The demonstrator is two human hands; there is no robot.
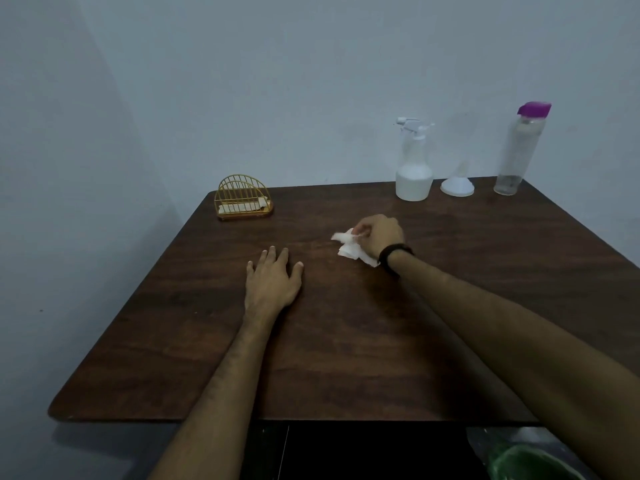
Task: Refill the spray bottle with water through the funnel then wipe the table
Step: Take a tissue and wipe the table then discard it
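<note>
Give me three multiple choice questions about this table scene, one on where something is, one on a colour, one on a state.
1. Where does the funnel stand?
A. Between the spray bottle and the water bottle
B. Beside the napkin holder
C. At the near table edge

2. What colour is the water bottle's cap?
A. Green
B. Purple
C. Red

3. What is the right hand doing?
A. Resting flat
B. Holding the funnel
C. Gripping a crumpled white tissue

Answers: 1 A, it sits upside down between the two bottles. 2 B, the cap is purple. 3 C, its fingers curl round the tissue on the table, while the left hand lies flat.
</note>
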